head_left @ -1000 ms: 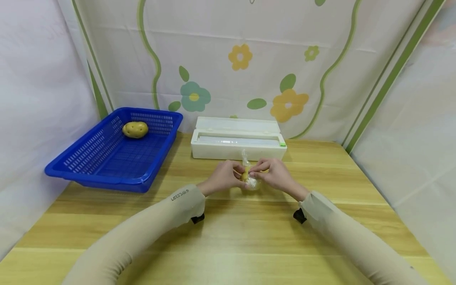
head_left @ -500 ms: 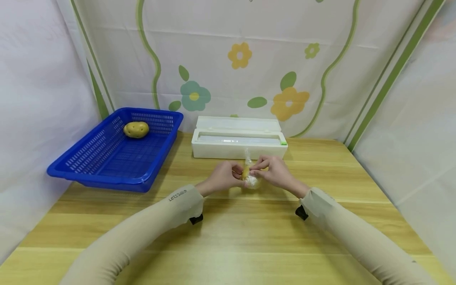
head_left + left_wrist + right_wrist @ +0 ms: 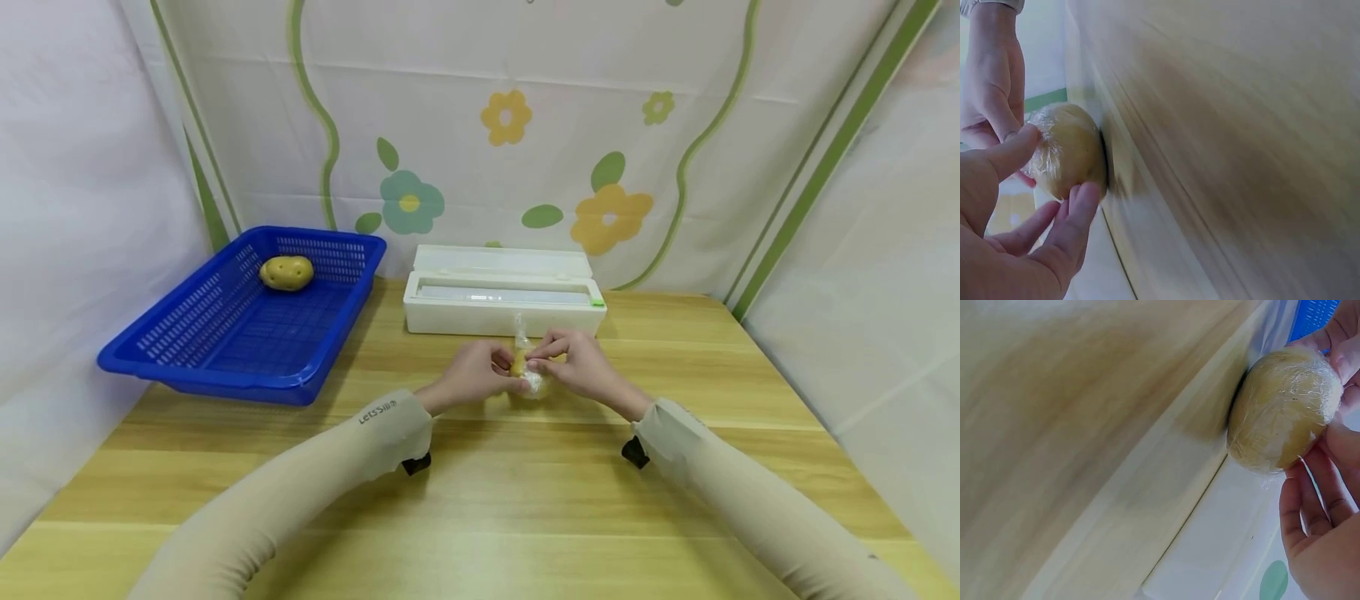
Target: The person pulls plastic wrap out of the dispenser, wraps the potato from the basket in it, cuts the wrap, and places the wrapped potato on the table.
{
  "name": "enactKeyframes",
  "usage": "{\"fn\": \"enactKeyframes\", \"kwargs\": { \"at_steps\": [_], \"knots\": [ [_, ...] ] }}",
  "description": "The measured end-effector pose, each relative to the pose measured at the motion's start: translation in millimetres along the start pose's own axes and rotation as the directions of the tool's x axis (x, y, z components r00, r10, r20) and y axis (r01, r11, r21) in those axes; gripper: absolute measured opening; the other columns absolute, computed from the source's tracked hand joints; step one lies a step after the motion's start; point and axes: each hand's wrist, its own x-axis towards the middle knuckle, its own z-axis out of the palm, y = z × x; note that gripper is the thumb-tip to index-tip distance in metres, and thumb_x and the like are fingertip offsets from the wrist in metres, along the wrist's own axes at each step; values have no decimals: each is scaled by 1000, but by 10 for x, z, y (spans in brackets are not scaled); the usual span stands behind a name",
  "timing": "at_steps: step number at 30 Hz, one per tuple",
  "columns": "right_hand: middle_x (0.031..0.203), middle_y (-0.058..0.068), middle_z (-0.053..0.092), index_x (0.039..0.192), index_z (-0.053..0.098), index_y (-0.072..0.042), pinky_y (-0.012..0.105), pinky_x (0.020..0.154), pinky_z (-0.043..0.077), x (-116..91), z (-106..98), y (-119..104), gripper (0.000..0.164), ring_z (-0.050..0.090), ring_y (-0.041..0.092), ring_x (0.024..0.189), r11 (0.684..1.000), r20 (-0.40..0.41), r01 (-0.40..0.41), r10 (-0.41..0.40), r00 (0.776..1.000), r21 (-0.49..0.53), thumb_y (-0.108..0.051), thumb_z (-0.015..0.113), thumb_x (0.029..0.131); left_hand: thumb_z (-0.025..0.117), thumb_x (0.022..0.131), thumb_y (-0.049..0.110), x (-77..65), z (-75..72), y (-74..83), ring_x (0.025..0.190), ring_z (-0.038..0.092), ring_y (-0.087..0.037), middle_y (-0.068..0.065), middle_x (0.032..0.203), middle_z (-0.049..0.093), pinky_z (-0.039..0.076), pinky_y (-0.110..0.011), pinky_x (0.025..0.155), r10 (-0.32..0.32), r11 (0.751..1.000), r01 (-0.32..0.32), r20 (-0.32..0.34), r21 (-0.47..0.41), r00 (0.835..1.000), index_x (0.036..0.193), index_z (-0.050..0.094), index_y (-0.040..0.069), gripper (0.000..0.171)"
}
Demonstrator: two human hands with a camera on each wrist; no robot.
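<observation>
A potato (image 3: 518, 363) wrapped in cling film (image 3: 534, 382) sits on the table between both hands. My left hand (image 3: 477, 369) grips its left side; in the left wrist view, the thumb and fingers span the potato (image 3: 1079, 150). My right hand (image 3: 577, 364) is at the potato's right, thumb and fingertips pinching the film against it. A twisted tail of film points away toward the dispenser. Creased film covers most of the potato (image 3: 1272, 419) in the right wrist view, where the right fingertips are partly hidden behind it.
Just behind the hands stands a white cling film dispenser (image 3: 480, 317), its lid raised. To the left, a blue plastic basket (image 3: 217, 382) holds another potato (image 3: 287, 272). Printed curtains (image 3: 465, 75) close off the table's back and sides.
The left thumb has slid slightly further across the film-covered potato. Both hands stay in nearly the same place, and the basket and dispenser have not moved.
</observation>
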Motion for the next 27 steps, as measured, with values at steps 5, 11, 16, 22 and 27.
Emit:
{"fn": "enactKeyframes", "kwargs": {
  "at_steps": [5, 11, 16, 22, 27],
  "knots": [
    [89, -9, 66, 96, 80, -9, 36, 65, 45, -5, -1, -6, 12, 58, 15, 79, 1000, 7, -9, 9, 1000, 2, -15, 77, 86, 88, 76, 28, -2, 11, 33, 83, 63, -14, -8, 97, 67, 53, -27, 73, -39, 999, 39, -23, -5, 999, 102, 67, -1, 45],
    [90, -9, 64, 95, 80, -10, 35, 65, 43, 4, 4, -42, 11, 56, 14, 79, 999, -12, 19, -19, 1000, -36, -16, 78, 86, 87, 77, 28, -16, -21, 51, 87, 62, -18, -11, 100, 67, 53, -29, 76, -54, 998, 54, -36, 8, 998, 106, 65, -3, 48],
    [99, 3, 68, 91, 80, -7, 43, 77, 51, 45, -20, -86, 13, 62, 25, 91, 981, 32, 104, -100, 994, -161, -19, 80, 85, 85, 80, 29, -68, -52, 1, 94, 62, -22, -14, 109, 65, 52, -33, 81, -89, 995, 91, -58, 34, 994, 115, 63, -6, 54],
    [94, 4, 73, 87, 79, -9, 51, 94, 46, 175, -84, -98, 14, 65, 31, 101, 955, 99, 136, -113, 989, -264, -23, 81, 84, 76, 88, 22, -137, -52, 68, 92, 64, -19, -11, 106, 67, 53, -31, 78, -44, 996, 51, -93, 73, 995, 114, 66, -3, 38],
    [70, -9, 66, 83, 80, -11, 40, 75, 47, 264, -147, -141, 20, 60, 18, 76, 926, 188, 160, -99, 977, -343, -31, 78, 86, 69, 92, 16, -165, -35, 146, 89, 65, -17, -7, 105, 69, 54, -29, 75, 6, 995, 4, -103, 95, 995, 109, 70, 1, 22]
  ]
}}
